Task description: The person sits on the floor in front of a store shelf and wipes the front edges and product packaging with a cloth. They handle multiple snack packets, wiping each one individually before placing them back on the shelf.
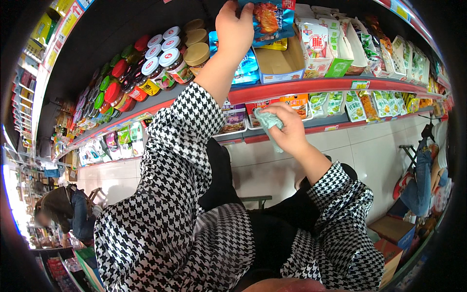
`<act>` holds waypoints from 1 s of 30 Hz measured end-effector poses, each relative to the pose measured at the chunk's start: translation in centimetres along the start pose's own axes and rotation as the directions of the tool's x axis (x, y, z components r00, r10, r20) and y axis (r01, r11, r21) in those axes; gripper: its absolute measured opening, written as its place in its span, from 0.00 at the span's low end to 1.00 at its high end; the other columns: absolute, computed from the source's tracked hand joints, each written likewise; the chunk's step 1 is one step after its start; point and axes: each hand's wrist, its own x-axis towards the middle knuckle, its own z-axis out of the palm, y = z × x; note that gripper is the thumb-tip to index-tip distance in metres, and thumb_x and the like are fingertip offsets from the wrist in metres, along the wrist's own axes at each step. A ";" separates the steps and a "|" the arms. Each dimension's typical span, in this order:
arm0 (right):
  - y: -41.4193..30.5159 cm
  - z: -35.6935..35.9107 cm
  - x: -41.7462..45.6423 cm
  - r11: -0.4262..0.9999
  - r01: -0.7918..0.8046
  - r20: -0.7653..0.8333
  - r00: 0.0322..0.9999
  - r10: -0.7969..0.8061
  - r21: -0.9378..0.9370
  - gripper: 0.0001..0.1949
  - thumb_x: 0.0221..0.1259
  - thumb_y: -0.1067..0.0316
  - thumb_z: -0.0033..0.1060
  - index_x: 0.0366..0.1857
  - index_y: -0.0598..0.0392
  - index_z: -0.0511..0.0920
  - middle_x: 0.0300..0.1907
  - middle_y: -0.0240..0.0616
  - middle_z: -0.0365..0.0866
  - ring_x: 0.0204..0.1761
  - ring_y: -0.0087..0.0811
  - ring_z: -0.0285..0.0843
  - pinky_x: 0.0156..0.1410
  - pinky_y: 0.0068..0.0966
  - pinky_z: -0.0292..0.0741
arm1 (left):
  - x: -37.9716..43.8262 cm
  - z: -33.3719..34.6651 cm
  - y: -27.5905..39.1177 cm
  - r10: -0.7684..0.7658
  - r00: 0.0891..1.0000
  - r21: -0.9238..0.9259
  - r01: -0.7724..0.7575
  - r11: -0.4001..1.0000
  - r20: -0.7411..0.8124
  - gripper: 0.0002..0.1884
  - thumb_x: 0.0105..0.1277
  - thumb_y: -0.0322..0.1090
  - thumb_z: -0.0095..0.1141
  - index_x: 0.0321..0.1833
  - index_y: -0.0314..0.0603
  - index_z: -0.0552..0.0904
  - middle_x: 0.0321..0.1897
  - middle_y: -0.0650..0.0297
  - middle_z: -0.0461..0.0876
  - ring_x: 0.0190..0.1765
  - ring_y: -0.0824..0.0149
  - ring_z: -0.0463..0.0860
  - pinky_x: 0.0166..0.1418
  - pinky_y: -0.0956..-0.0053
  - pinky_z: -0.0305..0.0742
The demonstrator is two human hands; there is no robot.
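Observation:
At the top of the view my left hand (235,31) grips a blue food packet (270,22) with a picture of cooked meat on it. The packet is above an open cardboard display box (279,60), where a yellow packet (275,45) shows at the back. More blue packets (245,69) stand beside that box, partly behind my left forearm. My right hand (286,126) holds a crumpled pale green cloth (269,122) in front of the lower shelf's trays of packets. One of these is a tray with an orange packet (296,104).
Jars with white, red and green lids (169,57) fill the shelf to the left. Boxes of snack packets (315,43) stand to the right, above the red shelf edge (321,85). A person (69,208) bends at far left; another person's jeans (419,182) show at right, near cardboard boxes (392,230).

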 end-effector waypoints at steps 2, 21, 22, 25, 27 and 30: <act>0.0 -0.4 0.0 1.000 -0.006 -0.088 0.996 0.004 -0.021 0.17 0.46 0.76 0.58 0.44 0.53 0.82 0.45 0.43 0.80 0.49 0.44 0.79 0.55 0.33 0.76 | -1.3 -0.1 2.7 -0.089 0.996 -0.153 0.084 0.985 -0.027 0.11 0.65 0.38 0.58 0.41 0.36 0.79 0.45 0.49 0.82 0.44 0.52 0.83 0.54 0.59 0.76; -0.9 -3.5 -1.1 0.827 0.396 0.059 0.911 -0.408 -0.400 0.20 0.41 0.79 0.60 0.43 0.48 0.84 0.42 0.32 0.80 0.41 0.40 0.77 0.46 0.33 0.76 | -25.7 -4.9 1.1 -0.429 0.264 -0.423 0.844 -0.331 0.864 0.22 0.77 0.46 0.41 0.66 0.37 0.67 0.61 0.54 0.76 0.62 0.57 0.78 0.67 0.55 0.73; 0.1 -3.0 -1.2 0.852 0.350 0.083 0.935 -0.345 -0.390 0.21 0.40 0.79 0.60 0.43 0.48 0.84 0.43 0.32 0.80 0.43 0.41 0.76 0.47 0.34 0.76 | -25.9 -4.6 0.8 -0.403 0.262 -0.413 0.839 -0.354 0.877 0.23 0.77 0.46 0.41 0.66 0.37 0.67 0.61 0.54 0.76 0.62 0.56 0.78 0.67 0.55 0.72; 1.6 -1.5 -1.7 0.900 0.229 0.145 0.972 -0.187 -0.371 0.21 0.39 0.81 0.60 0.43 0.48 0.82 0.44 0.33 0.78 0.46 0.42 0.75 0.51 0.35 0.76 | -26.5 -4.2 0.0 -0.356 0.243 -0.392 0.806 -0.443 0.902 0.23 0.78 0.46 0.39 0.66 0.36 0.67 0.60 0.53 0.77 0.63 0.56 0.77 0.68 0.54 0.71; 1.6 -0.7 -2.1 0.916 0.174 0.170 0.978 -0.118 -0.361 0.20 0.40 0.80 0.60 0.42 0.48 0.81 0.45 0.33 0.77 0.49 0.43 0.74 0.52 0.36 0.75 | -27.0 -4.3 -0.9 -0.335 0.238 -0.382 0.793 -0.474 0.912 0.23 0.78 0.47 0.36 0.67 0.37 0.66 0.61 0.53 0.76 0.63 0.56 0.77 0.67 0.54 0.71; 1.7 0.3 -2.6 0.939 0.142 0.204 0.976 -0.080 -0.313 0.20 0.40 0.81 0.57 0.42 0.49 0.81 0.45 0.35 0.77 0.49 0.44 0.74 0.54 0.38 0.74 | -27.8 -4.7 -2.1 -0.308 0.243 -0.372 0.793 -0.482 0.920 0.26 0.79 0.51 0.30 0.68 0.39 0.65 0.62 0.53 0.75 0.63 0.54 0.76 0.67 0.52 0.70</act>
